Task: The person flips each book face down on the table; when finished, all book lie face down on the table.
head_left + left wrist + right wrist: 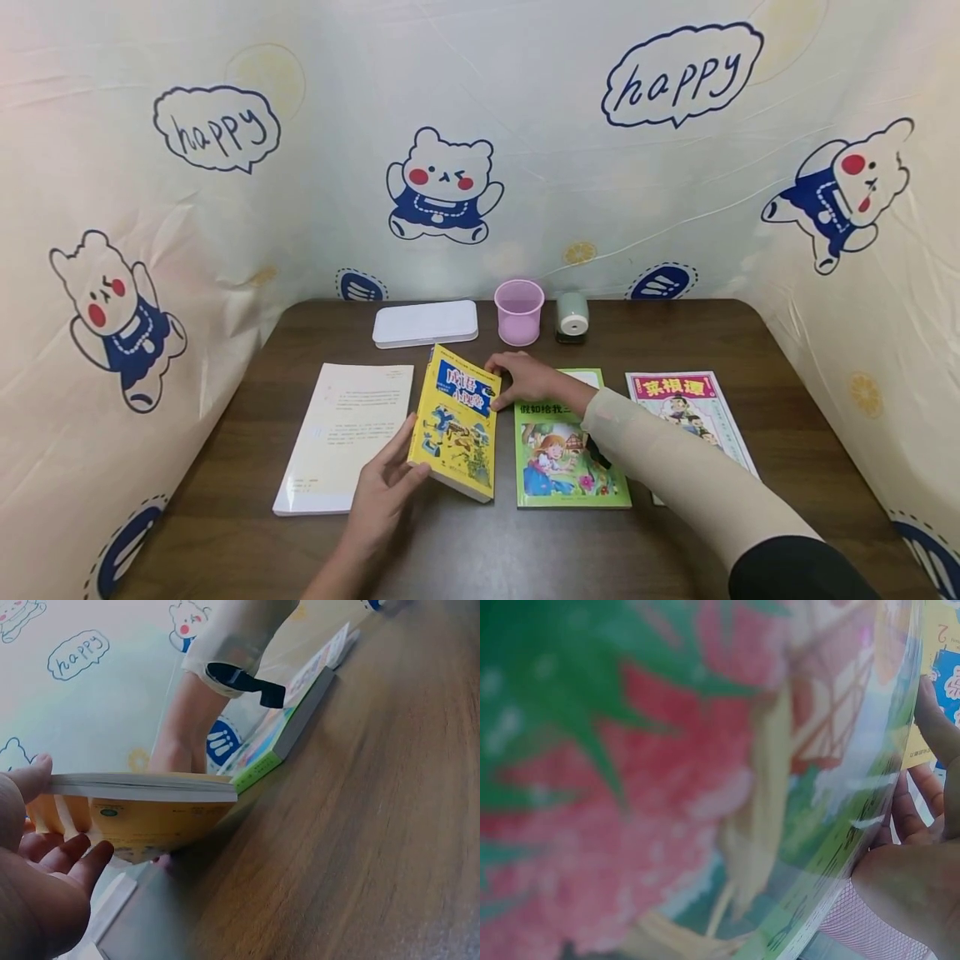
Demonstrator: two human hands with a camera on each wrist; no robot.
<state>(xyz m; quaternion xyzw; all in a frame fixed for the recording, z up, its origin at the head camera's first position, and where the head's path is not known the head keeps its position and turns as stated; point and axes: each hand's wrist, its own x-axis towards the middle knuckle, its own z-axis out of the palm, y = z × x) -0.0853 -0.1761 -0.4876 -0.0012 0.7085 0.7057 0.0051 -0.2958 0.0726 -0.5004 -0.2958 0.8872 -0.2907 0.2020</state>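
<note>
A yellow book (457, 421) is tilted up off the brown table (525, 550), between a white booklet (345, 433) and a green picture book (566, 454). My left hand (386, 487) holds its near left edge, thumb on the cover and fingers underneath (71, 855). My right hand (525, 379) grips the book's far right corner, with the forearm lying across the green book. In the left wrist view the yellow book (142, 806) hangs above the wood. The right wrist view is filled by the blurred green book cover (667, 780), with my fingers (922, 817) at the yellow book's edge.
A red-titled magazine (693, 417) lies at the right. Along the back edge stand a white flat case (425, 323), a pink cup (519, 311) and a small green pencil sharpener (572, 317). A printed cloth screen (225, 208) walls the table on three sides.
</note>
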